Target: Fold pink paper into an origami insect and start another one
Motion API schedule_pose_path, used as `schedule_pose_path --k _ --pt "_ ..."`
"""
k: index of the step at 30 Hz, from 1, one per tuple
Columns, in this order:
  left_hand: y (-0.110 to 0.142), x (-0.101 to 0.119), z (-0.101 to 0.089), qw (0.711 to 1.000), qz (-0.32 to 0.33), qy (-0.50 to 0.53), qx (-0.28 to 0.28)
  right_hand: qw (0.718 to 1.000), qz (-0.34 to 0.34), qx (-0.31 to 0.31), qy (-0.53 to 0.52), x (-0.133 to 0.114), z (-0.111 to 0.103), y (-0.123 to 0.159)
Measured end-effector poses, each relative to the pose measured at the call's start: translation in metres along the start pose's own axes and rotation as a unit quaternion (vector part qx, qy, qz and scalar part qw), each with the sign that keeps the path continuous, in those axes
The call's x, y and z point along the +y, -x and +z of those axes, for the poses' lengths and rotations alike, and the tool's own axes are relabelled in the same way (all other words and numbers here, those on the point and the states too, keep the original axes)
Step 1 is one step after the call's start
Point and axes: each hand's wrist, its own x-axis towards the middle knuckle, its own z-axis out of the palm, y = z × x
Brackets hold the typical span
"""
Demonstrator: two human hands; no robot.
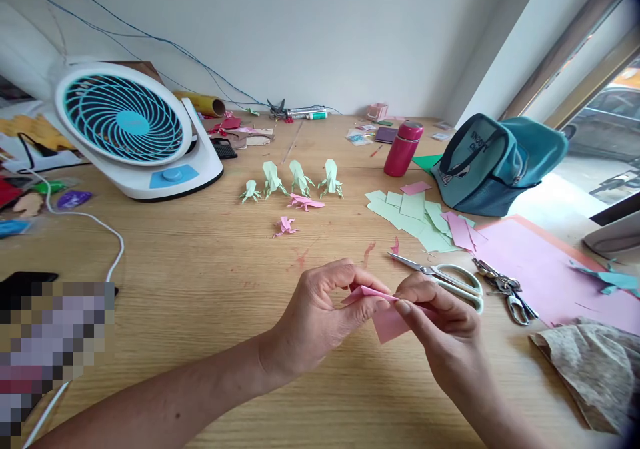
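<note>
Between both hands is a small piece of pink paper (391,326), creased along its upper edge and held above the table. My left hand (333,309) pinches its left end between thumb and fingers. At the right part of the fold, my right hand (443,322) grips it the same way, the two thumbs close together. Part of the paper is hidden behind the fingers. Beyond the hands stand several pale green folded paper insects (301,178) in a row, and nearer lie two pink ones, a long-bodied figure (306,202) and a smaller one (285,226).
Scissors (440,279) and a bunch of keys (507,289) lie just past my right hand. Green paper scraps (413,217), a pink sheet (520,262), a red bottle (403,149) and a teal bag (500,162) are to the right. A fan (135,129) stands at left.
</note>
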Motion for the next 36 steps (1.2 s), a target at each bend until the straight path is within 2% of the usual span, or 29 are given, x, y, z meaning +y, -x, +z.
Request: schedule_pose_path --k 4,7,12,25,32,36 --pt "-0.0004 0.0009 0.0002 1.000 -0.026 0.013 0.010 1.000 0.019 0.002 -0.025 0.0037 0.0009 0.0006" --pt "0.0001 0.0007 0.0015 0.999 -0.037 -0.005 0.017 1.000 0.017 -0.006 -0.008 0.0015 0.0024 0.0016" --pt "-0.0001 0.0008 0.0035 0.999 -0.031 -0.023 0.018 0.997 -0.013 -0.012 0.072 -0.0024 0.0016 0.0032" --pt "0.0014 -0.0007 0.0059 0.998 -0.026 -0.053 0.001 0.983 -0.080 -0.015 0.164 -0.0035 0.0057 0.0022" --pt "-0.0019 -0.0046 0.0027 0.998 -0.050 -0.038 0.004 0.994 0.015 -0.010 0.111 0.0007 0.0021 0.0011" --pt "-0.0033 -0.0045 0.0015 0.998 -0.042 -0.043 0.017 0.996 0.035 -0.002 0.086 0.0019 0.0015 0.0008"
